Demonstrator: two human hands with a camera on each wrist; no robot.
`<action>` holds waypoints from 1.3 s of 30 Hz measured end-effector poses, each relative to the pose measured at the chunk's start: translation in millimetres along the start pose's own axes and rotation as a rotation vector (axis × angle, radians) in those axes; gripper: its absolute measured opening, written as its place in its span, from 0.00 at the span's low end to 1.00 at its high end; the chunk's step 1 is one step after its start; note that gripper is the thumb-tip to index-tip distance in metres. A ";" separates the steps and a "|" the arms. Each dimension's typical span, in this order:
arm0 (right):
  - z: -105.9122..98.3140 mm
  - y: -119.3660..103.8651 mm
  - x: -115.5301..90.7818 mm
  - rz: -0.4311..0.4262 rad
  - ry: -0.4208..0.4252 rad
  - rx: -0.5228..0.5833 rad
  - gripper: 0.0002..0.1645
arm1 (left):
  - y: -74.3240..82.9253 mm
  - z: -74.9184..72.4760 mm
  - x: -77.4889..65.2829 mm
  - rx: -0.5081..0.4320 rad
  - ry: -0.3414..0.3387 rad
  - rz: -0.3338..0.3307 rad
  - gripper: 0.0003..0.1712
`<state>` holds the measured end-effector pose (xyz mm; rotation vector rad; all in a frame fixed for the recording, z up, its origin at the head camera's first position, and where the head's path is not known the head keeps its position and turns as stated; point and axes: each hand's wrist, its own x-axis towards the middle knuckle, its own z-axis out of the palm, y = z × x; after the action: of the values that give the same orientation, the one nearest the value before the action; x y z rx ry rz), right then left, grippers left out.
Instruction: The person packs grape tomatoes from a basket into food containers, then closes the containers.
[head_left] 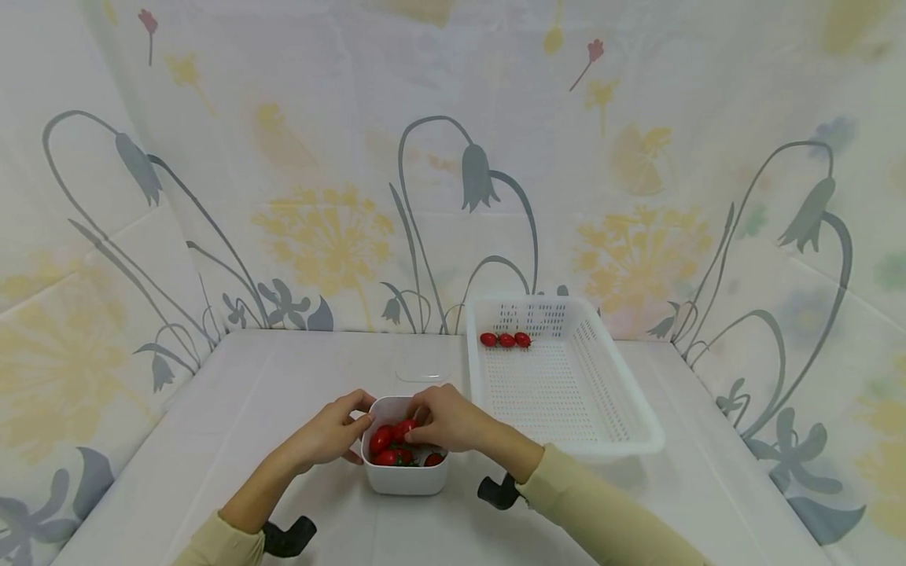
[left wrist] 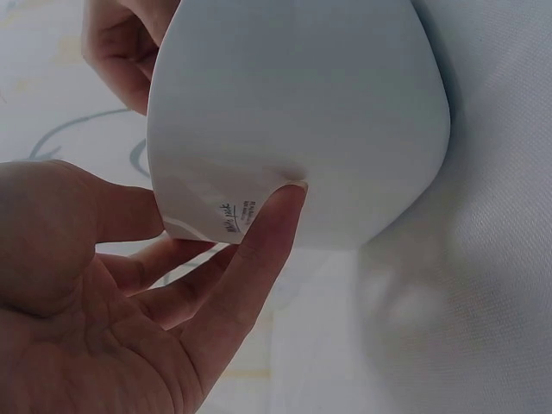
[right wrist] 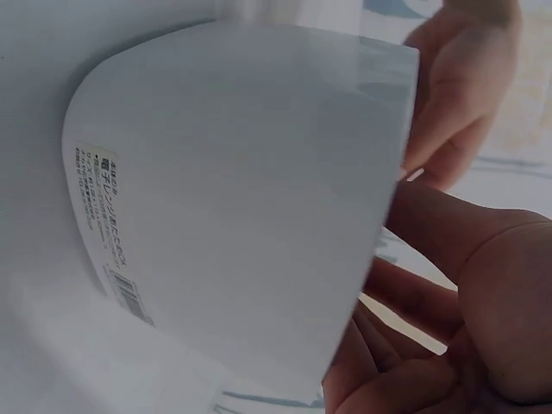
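Note:
A white rounded-square container (head_left: 405,479) stands on the table with several red cherry tomatoes (head_left: 382,438) inside. My left hand (head_left: 327,431) grips its left side; in the left wrist view the thumb lies at the rim and a finger presses the outer wall by a small printed mark. Reaching over the opposite rim, my right hand (head_left: 453,420) has thumb and index finger around a cherry tomato (head_left: 403,429) inside the container. In the right wrist view the container wall (right wrist: 233,190), with a printed label (right wrist: 108,224), hides those fingertips.
A white perforated basket (head_left: 640,413) sits to the right, with three cherry tomatoes (head_left: 506,339) in a row at its far left corner. Behind the container lies a clear lid-like piece (head_left: 422,378). A floral cloth (head_left: 439,259) hangs along the back.

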<state>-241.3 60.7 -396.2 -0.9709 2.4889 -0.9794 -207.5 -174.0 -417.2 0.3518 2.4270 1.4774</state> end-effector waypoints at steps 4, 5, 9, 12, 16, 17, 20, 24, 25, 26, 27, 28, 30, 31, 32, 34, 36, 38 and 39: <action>7.5 -1.6 3.9 0.016 -0.009 -0.071 0.14 | 0.0 -0.1 -0.1 0.000 -0.003 0.003 0.15; 8.8 -2.1 4.8 0.019 -0.011 -0.087 0.13 | 0.0 -0.1 0.0 0.000 -0.002 0.003 0.15; 12.2 -3.8 6.7 0.023 -0.018 -0.140 0.13 | -0.2 -0.4 0.5 0.001 -0.002 0.003 0.15; 11.4 -5.0 6.4 0.011 -0.028 -0.164 0.13 | -0.3 -0.6 0.8 -0.001 -0.003 0.006 0.15; 5.2 -5.5 3.2 -0.011 -0.046 -0.158 0.15 | 0.0 -0.4 0.8 -0.002 -0.004 0.003 0.14; 2.5 -5.7 1.9 -0.014 -0.047 -0.156 0.16 | 0.2 -0.3 0.7 -0.002 -0.003 0.001 0.14; -7.4 -5.6 -2.7 -0.022 -0.045 -0.136 0.17 | 0.7 -0.2 0.8 -0.001 -0.001 -0.001 0.14; -21.4 -6.7 -10.4 -0.051 -0.047 -0.106 0.17 | 1.3 -0.2 0.9 -0.001 0.002 -0.002 0.14; -24.5 -7.3 -12.8 -0.055 -0.050 -0.096 0.17 | 1.4 -0.2 0.9 -0.001 0.003 -0.002 0.14; -27.6 -8.0 -15.2 -0.054 -0.052 -0.084 0.17 | 1.5 -0.1 0.9 -0.001 0.003 -0.002 0.14; -30.4 -8.5 -17.5 -0.055 -0.052 -0.077 0.17 | 1.6 -0.1 0.8 -0.002 0.003 -0.002 0.14; -33.2 -9.0 -19.7 -0.053 -0.051 -0.076 0.17 | 1.7 0.0 0.7 -0.003 0.003 -0.002 0.14; -38.7 -9.5 -24.1 -0.041 -0.048 -0.071 0.18 | 1.5 0.3 0.4 -0.004 0.005 -0.001 0.14; -41.3 -9.3 -26.2 -0.036 -0.045 -0.072 0.18 | 1.4 0.4 0.2 -0.005 0.005 -0.002 0.14; -44.0 -8.9 -28.2 -0.035 -0.040 -0.076 0.18 | 1.2 0.5 0.0 -0.005 0.005 -0.003 0.14; -49.9 -6.9 -32.5 -0.041 -0.032 -0.084 0.17 | 0.6 0.6 -0.1 -0.006 0.006 -0.004 0.15; -55.6 -3.4 -36.4 -0.050 -0.022 -0.091 0.17 | -0.1 0.8 0.0 -0.008 0.006 -0.005 0.15; -62.0 1.0 -39.9 -0.059 -0.012 -0.097 0.17 | -0.5 1.0 0.0 -0.008 0.007 -0.006 0.15; -65.0 2.7 -41.9 -0.057 -0.008 -0.098 0.17 | -0.6 1.1 0.0 -0.007 0.007 -0.006 0.15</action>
<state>-243.6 122.7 -349.9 -1.0786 2.5358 -0.8758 -207.2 -173.4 -418.3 0.3377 2.4259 1.4865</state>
